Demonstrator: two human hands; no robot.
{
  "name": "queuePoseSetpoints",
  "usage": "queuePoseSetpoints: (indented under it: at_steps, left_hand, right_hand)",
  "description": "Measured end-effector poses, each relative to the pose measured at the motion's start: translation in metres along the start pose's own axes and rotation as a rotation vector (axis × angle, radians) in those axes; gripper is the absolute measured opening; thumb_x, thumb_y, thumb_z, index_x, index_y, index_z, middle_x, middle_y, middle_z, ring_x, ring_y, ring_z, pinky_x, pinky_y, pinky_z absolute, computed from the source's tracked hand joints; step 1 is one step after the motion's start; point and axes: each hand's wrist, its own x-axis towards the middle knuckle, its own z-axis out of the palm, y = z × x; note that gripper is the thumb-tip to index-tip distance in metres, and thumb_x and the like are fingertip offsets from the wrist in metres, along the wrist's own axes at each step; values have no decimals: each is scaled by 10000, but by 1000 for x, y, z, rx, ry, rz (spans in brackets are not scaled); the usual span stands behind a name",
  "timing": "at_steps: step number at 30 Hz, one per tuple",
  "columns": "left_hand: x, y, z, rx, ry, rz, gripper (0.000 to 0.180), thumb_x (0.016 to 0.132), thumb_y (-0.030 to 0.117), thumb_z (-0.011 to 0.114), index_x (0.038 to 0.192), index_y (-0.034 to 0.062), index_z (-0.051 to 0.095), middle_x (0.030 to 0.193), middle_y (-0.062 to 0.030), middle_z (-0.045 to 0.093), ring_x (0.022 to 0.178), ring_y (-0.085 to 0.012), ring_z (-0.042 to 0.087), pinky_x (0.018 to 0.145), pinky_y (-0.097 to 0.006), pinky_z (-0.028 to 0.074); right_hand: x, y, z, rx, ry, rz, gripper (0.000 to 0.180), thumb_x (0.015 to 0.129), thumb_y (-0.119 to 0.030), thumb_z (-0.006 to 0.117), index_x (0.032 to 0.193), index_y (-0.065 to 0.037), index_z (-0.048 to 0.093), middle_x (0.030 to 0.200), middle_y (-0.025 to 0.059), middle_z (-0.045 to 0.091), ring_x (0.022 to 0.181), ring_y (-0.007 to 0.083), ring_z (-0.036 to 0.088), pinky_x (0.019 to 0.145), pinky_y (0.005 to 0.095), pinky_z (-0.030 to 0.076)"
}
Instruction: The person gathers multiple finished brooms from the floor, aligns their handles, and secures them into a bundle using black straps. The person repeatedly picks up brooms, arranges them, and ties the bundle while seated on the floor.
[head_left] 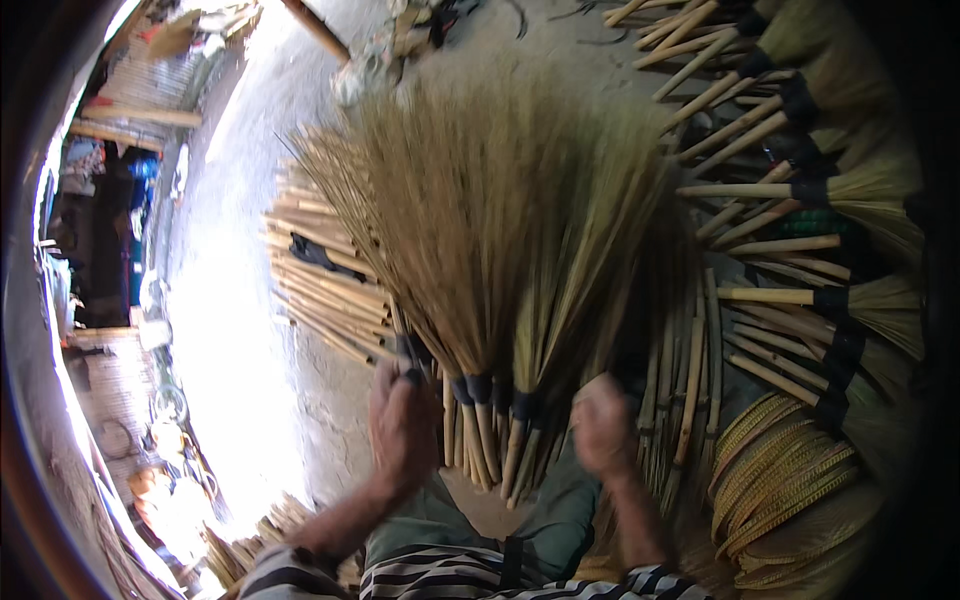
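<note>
Grey, rough floor (335, 425) spreads beneath the work, overexposed at left by a strip of hard daylight. Viewed remotely, my head camera looks down on a broad, upswept cluster of tan-green dried-grass brooms (500, 200) in the centre, heads fanned away from the wearer. Their dark, wrapped binding bands (480, 388) lie between the two hands, and their pale, slender cane handles (486, 450) point back toward the grey-green trousers (565, 490).

At left, the bare left hand (402, 425) has its fingers curled beside the cluster, next to a dark band; I cannot tell how tightly they close or whether they hold a handle. At right, the bare right hand (603, 425) is blurred and appears bent inward near the cluster's right edge; I cannot tell its closure or contents.

Flanking the work are a stack of pale, cut cane rods (325, 290) at left, a row of dark-banded grass brooms (870, 300) at right, and a yellow, patterned, coiled band (780, 480) at lower right.

I judge the step in hand to be gathering or evening the cluster. To my eye, the next move calls for both hands to bear evenly near the bands, keeping the handles aligned and the brittle-looking tips uncrushed.
</note>
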Motion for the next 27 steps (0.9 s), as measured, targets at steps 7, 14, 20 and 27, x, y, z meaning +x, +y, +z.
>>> queuePoseSetpoints:
  at_steps: [7,14,20,27]
  left_hand:
    - [-52,64,73,-255,79,-333,7,1074,106,526,1079,111,527,803,15,487,687,-86,460,619,-259,395]
    - [-39,30,-35,-499,140,-612,78,1091,181,516,1102,105,504,818,3,526,671,-62,443,578,-227,365]
    - [-15,-10,-138,-396,-18,-615,76,1052,115,479,1092,65,521,896,-13,514,755,-120,491,692,-276,439]
    - [14,-73,-1,12,-243,-432,190,1010,76,491,1157,-11,575,929,-123,608,836,-232,586,807,-370,512]
  right_hand:
    - [-6,-22,-27,8,93,-81,183,982,-51,539,830,38,490,824,210,509,747,392,543,702,495,446]
    - [16,33,77,-242,159,82,231,978,-149,545,838,30,501,901,275,542,874,466,573,791,551,445]
    - [48,32,57,-117,263,491,353,1014,-218,574,794,-70,340,757,32,316,695,189,340,653,454,364]
    - [74,15,90,-359,79,95,200,949,-141,550,892,45,596,939,257,587,912,454,602,851,534,504]
